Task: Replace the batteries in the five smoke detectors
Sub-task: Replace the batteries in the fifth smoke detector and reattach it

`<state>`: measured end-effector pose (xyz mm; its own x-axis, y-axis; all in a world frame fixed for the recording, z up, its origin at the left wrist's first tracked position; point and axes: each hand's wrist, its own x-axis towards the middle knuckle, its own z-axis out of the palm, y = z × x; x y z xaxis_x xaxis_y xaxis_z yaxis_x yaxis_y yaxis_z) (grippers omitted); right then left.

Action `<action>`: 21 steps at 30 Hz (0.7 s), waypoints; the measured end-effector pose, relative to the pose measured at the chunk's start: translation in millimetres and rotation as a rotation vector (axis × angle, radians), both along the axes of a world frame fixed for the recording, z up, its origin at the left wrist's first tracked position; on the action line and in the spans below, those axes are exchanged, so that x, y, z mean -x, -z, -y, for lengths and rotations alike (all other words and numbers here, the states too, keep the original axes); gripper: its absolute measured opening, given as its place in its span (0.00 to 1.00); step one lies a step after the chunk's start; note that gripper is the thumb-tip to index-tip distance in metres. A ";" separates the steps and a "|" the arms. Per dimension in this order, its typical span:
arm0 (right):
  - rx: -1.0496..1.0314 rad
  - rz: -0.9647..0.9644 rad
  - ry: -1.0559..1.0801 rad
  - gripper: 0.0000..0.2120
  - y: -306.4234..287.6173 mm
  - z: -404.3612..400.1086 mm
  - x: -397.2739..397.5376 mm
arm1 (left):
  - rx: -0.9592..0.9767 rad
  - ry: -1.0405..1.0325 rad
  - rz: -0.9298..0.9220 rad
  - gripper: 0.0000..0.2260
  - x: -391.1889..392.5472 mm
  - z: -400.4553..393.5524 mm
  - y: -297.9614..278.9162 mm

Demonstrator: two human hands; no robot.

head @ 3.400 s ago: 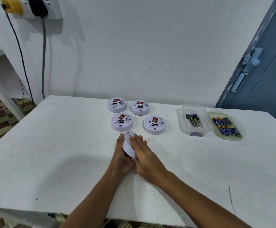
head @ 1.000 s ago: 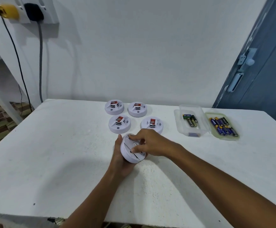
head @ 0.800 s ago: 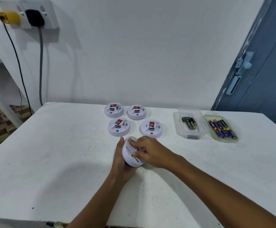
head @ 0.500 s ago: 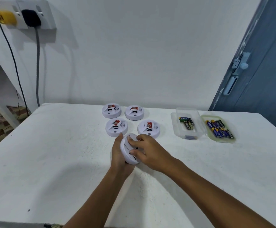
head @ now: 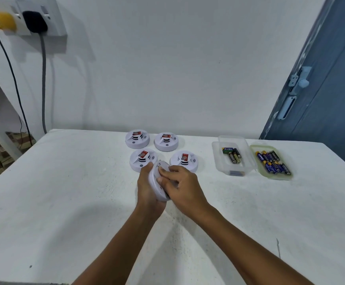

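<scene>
I hold a white round smoke detector [head: 157, 182] on edge above the table, its back turned to the right. My left hand [head: 147, 188] cups it from the left and below. My right hand [head: 180, 187] presses its fingers on the detector's back face. Several more white detectors lie flat behind it, each with a red label on top: two at the back [head: 137, 138] [head: 166, 141] and two nearer [head: 143, 159] [head: 185, 160]. A clear box [head: 232, 156] holds a few batteries, and its lid [head: 271, 164] beside it holds several blue and black batteries.
The white table [head: 64, 192] runs to a white wall. A blue door [head: 327, 95] stands at the right. A wall socket [head: 25, 17] with a yellow and a black plug is at top left, cables hanging down beside the table's left end.
My hands have turned the detector more on edge, and my right fingers have shifted across its back face. The view has shifted a little; the other detectors and batteries stay put.
</scene>
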<state>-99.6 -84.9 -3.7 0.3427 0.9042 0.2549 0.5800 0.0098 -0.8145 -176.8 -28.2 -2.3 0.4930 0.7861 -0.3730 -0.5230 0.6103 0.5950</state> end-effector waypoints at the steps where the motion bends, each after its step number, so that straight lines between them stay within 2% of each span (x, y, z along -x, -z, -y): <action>1: -0.018 -0.017 0.014 0.19 -1.0 -1.3 1.5 | -0.019 -0.015 0.004 0.14 -0.8 1.0 -2.8; 5: 0.019 -0.028 0.094 0.26 -2.8 -8.2 2.9 | -0.054 -0.038 0.020 0.14 -2.5 -1.3 0.7; 9: 0.095 0.037 0.100 0.27 -0.2 -14.0 4.0 | -0.033 -0.037 0.041 0.15 -3.3 -5.9 -0.3; 11: 0.108 0.038 0.128 0.30 0.2 -15.7 7.8 | -0.050 -0.050 0.055 0.18 -5.1 -4.8 -1.8; 13: 0.131 0.042 0.152 0.33 0.2 -17.1 10.5 | -0.075 -0.042 0.076 0.17 -5.8 -0.1 -3.7; 17: 0.140 0.041 0.185 0.28 5.3 -17.6 13.2 | -0.091 -0.064 0.065 0.15 -7.8 3.7 1.9; 21: 0.197 0.031 0.202 0.31 7.5 -13.8 12.1 | -0.101 -0.086 0.016 0.10 -9.8 6.6 8.0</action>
